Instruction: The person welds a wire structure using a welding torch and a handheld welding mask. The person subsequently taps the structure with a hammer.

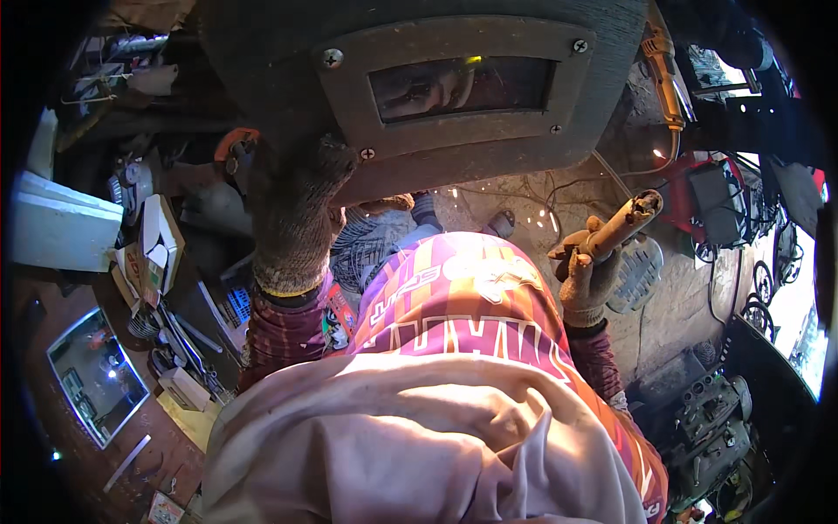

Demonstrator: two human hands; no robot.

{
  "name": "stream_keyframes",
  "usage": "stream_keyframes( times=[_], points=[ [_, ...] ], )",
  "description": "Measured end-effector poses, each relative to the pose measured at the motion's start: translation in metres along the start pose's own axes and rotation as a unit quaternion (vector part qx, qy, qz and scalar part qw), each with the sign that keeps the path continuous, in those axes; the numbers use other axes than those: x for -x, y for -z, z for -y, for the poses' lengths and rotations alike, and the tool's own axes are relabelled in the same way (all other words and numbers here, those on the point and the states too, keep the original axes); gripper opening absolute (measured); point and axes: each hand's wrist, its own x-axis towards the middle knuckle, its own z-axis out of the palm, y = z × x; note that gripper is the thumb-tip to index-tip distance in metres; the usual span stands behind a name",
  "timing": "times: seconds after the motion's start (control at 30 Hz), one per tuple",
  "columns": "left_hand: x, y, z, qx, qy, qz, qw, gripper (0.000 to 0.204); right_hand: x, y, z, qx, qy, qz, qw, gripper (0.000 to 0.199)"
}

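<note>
A dark welding shield [489, 144] with a framed, screwed-on window [463, 87] fills the top middle. My left hand [301, 210], in a brown knitted glove, is closed at the shield's lower left edge; part of its grip is hidden. To the right, my gloved right hand [589, 275] wraps round the worn, tan tubular handle of a welding electrode holder [624, 225]. A thin rod [613, 173] shows just beyond that handle, towards the shield. Bright sparks [543, 214] scatter over the floor between my hands, below the shield. The welding spot itself is hidden behind the shield.
An orange power tool [663, 79] with a cord lies at the far right. Cables [567, 179] cross the floor [672, 288]. Greasy machine parts [711, 410] sit at the lower right. On the left are a white box [65, 223], cartons [157, 244] and a framed glass pane [98, 375].
</note>
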Motion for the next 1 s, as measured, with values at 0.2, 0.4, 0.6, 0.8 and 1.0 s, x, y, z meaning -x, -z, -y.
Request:
stream_keyframes(
  times=[0.2, 0.4, 0.6, 0.8, 1.0],
  points=[
    [-0.013, 0.004, 0.002, 0.209, 0.138, -0.014, 0.968, 0.024, 0.011, -0.003, -0.004, 0.016, 0.03, -0.027, 0.999, 0.061],
    [0.002, 0.002, 0.08, 0.039, -0.028, -0.074, 0.996, 0.038, 0.031, -0.016, 0.003, -0.03, 0.016, -0.11, 0.993, 0.077],
    [-0.058, 0.008, 0.086, 0.753, 0.297, 0.045, 0.585, 0.047, 0.026, 0.005, 0.015, -0.043, 0.001, -0.162, 0.986, 0.08],
    [-0.058, 0.0, 0.08, 0.732, 0.309, 0.04, 0.606, 0.048, 0.041, 0.0, 0.006, -0.04, -0.049, -0.199, 0.978, 0.074],
    [-0.045, 0.013, 0.054, 0.618, 0.427, 0.012, 0.66, 0.052, 0.057, 0.003, -0.01, -0.084, 0.005, -0.153, 0.985, 0.067]
  ],
)
